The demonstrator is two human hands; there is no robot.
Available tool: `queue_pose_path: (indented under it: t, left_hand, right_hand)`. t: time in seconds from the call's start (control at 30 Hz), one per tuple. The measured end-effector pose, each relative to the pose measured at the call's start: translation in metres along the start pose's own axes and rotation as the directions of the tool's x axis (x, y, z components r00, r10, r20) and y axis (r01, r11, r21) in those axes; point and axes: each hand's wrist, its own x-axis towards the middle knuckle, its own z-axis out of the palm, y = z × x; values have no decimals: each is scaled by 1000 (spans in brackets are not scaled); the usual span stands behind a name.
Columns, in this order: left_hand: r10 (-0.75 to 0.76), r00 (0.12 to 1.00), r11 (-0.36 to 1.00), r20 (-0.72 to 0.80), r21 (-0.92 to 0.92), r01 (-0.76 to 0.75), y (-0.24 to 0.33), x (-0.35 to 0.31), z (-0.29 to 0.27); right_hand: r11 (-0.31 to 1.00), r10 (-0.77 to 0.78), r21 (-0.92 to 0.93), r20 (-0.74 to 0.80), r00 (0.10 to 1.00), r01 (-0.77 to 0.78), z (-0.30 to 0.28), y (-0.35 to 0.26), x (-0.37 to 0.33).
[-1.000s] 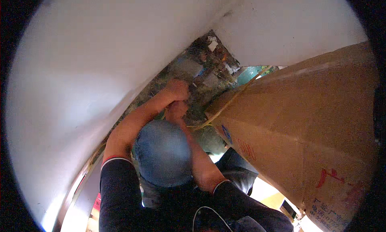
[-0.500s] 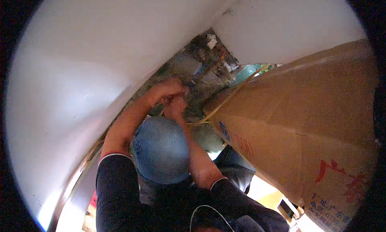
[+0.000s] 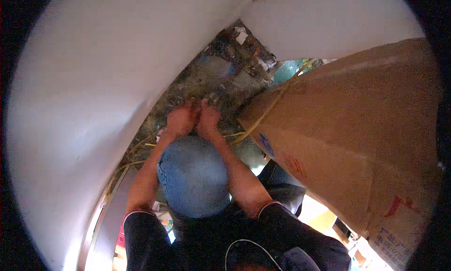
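1. Beyond the bent blue-jeaned knee [image 3: 193, 177], at the middle of my view, I see both hands pressed side by side down into a heap of litter [image 3: 225, 80] on the ground.
2. My left hand [image 3: 181, 119] lies just past the knee on its left side, fingers curled down into the debris; whether it grips anything I cannot tell.
3. My right hand [image 3: 209, 117] touches the left one, just past the knee on its right side; its fingers are also buried among scraps, so I cannot tell whether it is closed on something.
4. To the right of the knee a large brown cardboard box [image 3: 357, 130] leans in, tilted, with a yellow strap [image 3: 268, 113] running across its near corner.
5. Thin yellow strands [image 3: 136, 146] lie on the ground left of the knee, near my left forearm.
6. Left of the knee and above it a big smooth white curved surface [image 3: 84, 106] fills the view; another white panel [image 3: 324, 22] sits beyond the litter.
7. A teal object [image 3: 287, 70] peeks out past the knee, between the box and the white panel.
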Motion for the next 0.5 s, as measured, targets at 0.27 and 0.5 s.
queue_pose_path:
  t: [0.27, 0.5]
  left_hand:
    - [103, 991, 985, 85, 127, -113, 3, 10, 15]
    - [188, 982, 982, -21, -12, -188, 5, 24, 37]
  right_hand:
    - [999, 20, 25, 121, 992, -23, 6, 10, 5]
    - [833, 301, 324, 414, 859, -448, -2, 27, 24]
